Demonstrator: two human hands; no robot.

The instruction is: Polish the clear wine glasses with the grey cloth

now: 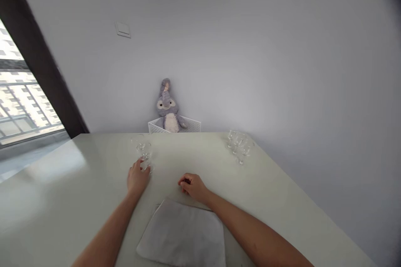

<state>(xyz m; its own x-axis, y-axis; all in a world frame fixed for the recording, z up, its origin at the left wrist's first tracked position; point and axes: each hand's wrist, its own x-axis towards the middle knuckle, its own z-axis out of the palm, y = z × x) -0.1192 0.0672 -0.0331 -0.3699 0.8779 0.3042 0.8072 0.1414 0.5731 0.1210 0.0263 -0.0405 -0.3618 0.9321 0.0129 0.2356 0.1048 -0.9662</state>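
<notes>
My left hand reaches forward on the white table and its fingers close round the base of a clear stemmed glass. My right hand rests on the table just beyond a grey cloth, fingers curled in loosely, nothing visible in them. The cloth lies flat between my two forearms.
Several more clear stemmed glasses stand grouped at the table's far right. Behind the far edge a grey plush toy sits in a white perforated basket against the wall. A window is at left.
</notes>
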